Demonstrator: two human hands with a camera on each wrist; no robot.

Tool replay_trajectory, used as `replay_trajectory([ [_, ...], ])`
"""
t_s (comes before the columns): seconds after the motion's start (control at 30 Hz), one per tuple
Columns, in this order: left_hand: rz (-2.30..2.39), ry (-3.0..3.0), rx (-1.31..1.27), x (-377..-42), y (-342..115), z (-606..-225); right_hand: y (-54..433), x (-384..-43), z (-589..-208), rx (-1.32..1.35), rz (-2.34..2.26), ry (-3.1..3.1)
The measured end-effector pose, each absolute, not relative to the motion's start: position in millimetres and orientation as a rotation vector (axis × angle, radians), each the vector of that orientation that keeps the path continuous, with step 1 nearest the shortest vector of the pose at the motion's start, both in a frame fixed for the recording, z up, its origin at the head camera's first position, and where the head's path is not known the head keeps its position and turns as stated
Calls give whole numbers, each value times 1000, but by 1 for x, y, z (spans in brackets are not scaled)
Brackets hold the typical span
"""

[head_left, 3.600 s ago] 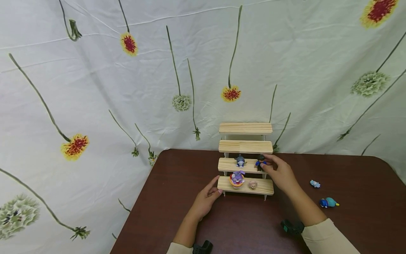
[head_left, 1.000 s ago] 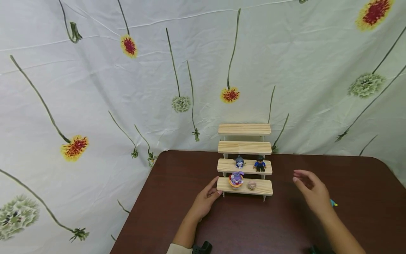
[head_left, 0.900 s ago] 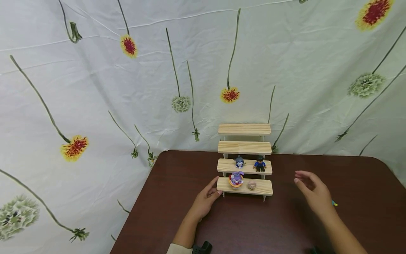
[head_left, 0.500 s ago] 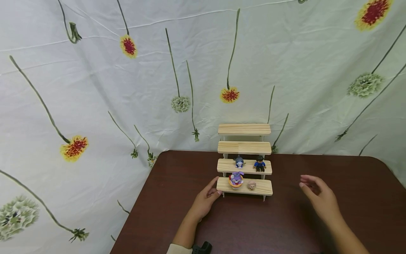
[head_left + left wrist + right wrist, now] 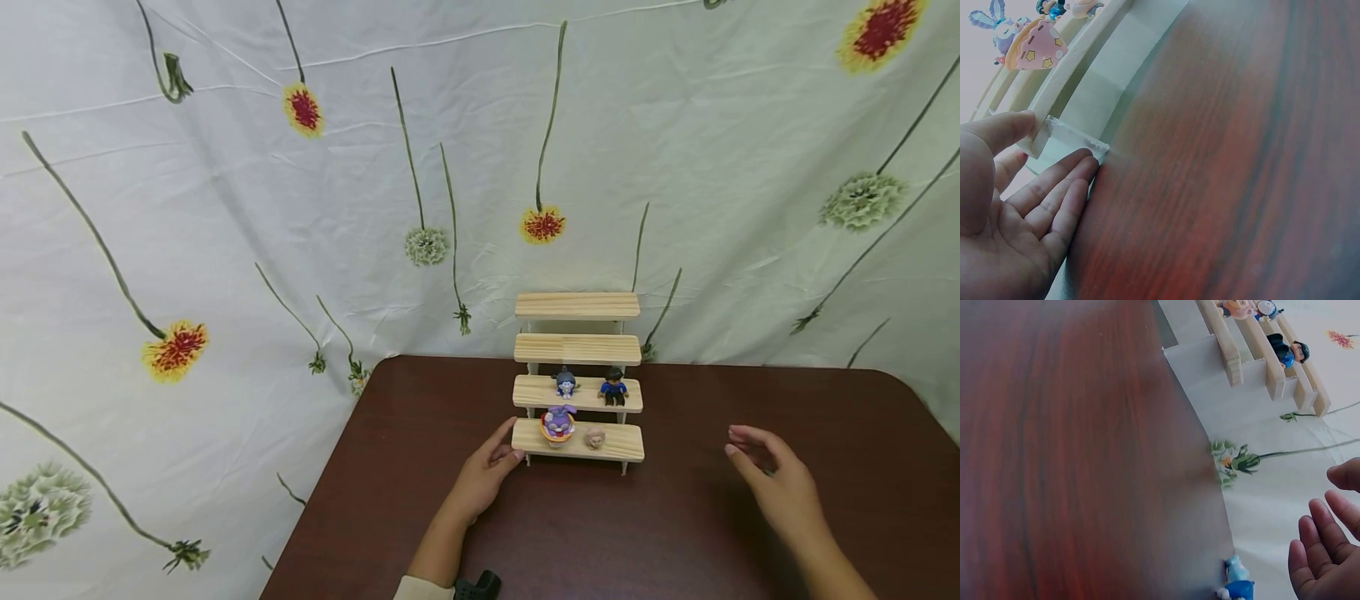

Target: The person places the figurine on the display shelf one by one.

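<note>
My left hand (image 5: 480, 483) holds the left end of the lowest board of a four-step wooden display stand (image 5: 577, 350), thumb at the front corner and index finger at the back one. In the left wrist view the other fingers (image 5: 1063, 215) stretch out beside the clear support under the board. My right hand (image 5: 787, 492), fingers relaxed and holding nothing, hovers over the table's right side. Past it in the right wrist view lies a blue and light-blue toy (image 5: 1238, 581), mostly hidden by the hand in the head view.
On the lowest board sit a purple rabbit figure (image 5: 558, 423) in an orange-rimmed base and a small pinkish figure (image 5: 595, 437). One step up are a blue-grey figure (image 5: 566, 384) and a blue-shirted toy man (image 5: 613, 389). A floral cloth (image 5: 480, 208) hangs behind the dark-brown table (image 5: 420, 417).
My right hand has let go of the toy man, now seated on the second step, and moved right and toward me over the toys on the table. The left hand has stayed put.
</note>
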State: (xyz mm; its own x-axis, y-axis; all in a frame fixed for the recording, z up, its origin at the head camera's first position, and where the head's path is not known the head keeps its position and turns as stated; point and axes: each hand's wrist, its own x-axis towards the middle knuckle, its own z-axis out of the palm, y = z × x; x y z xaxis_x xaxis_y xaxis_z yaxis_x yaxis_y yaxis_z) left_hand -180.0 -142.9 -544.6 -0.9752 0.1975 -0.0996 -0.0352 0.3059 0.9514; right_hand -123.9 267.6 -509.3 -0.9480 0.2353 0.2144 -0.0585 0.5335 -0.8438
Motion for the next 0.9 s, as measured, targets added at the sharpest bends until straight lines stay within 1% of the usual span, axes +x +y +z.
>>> replay_trajectory([
  [0.37,1699,2408,131,-181,-141,-546,282,-112,-512,-273,1376,-2517],
  [0.73,1713,2382,144,-181,-144,-547,294,-105,-521,-338,1374,-2501],
  [0.9,1707,2380,151,-181,-144,-547,303,-102,-523,-476,1367,-2561],
])
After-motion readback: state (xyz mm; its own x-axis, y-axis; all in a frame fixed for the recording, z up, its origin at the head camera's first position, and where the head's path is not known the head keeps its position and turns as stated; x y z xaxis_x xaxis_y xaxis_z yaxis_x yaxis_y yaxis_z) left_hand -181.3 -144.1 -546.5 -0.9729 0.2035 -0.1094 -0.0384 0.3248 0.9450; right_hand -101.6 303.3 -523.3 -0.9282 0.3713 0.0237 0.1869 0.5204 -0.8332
